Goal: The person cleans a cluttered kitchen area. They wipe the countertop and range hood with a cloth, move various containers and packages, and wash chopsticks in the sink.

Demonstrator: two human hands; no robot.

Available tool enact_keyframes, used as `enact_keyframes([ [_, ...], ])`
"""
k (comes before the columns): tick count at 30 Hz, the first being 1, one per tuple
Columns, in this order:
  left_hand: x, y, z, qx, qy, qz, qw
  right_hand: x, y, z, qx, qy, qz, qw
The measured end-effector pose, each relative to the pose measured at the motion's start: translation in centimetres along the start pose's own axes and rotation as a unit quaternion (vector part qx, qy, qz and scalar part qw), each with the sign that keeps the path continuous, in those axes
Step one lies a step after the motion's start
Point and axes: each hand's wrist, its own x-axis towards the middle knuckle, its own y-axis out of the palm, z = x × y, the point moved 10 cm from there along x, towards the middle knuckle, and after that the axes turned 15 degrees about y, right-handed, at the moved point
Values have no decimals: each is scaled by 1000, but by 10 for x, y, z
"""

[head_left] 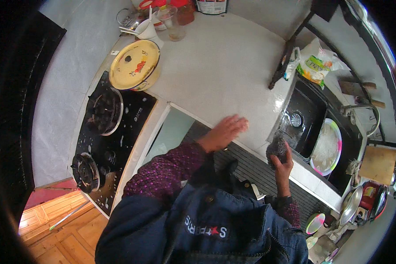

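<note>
My right hand (284,167) is closed around a dark grey scouring pad (276,147), which looks like steel wool. It is held over the counter's front edge, close to the near left corner of the black sink (300,140). My left hand (226,132) is over the front edge of the pale countertop (224,66), holding nothing, with its fingers stretched out and slightly blurred. I cannot tell whether it touches the surface.
On the left, a black gas stove (119,145) has white suds spots. A yellow lidded enamel pot (134,65) stands beyond it, near a white cup (146,30) and jars. A basin of water (328,147) sits in the sink's right side, below the faucet (350,113).
</note>
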Motion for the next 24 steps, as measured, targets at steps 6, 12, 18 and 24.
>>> enact_keyframes([
  [6,45,93,-103,-140,158,83,974,-24,-61,-27,19,19,-41,999],
  [12,73,76,-40,-377,64,2,924,-34,-113,-31,16,22,-107,994],
  [18,81,-22,163,-338,-153,-214,903,-39,-108,-33,68,51,-152,985],
  [24,127,-13,136,-17,27,-77,997,-38,-88,-34,69,66,-172,981],
])
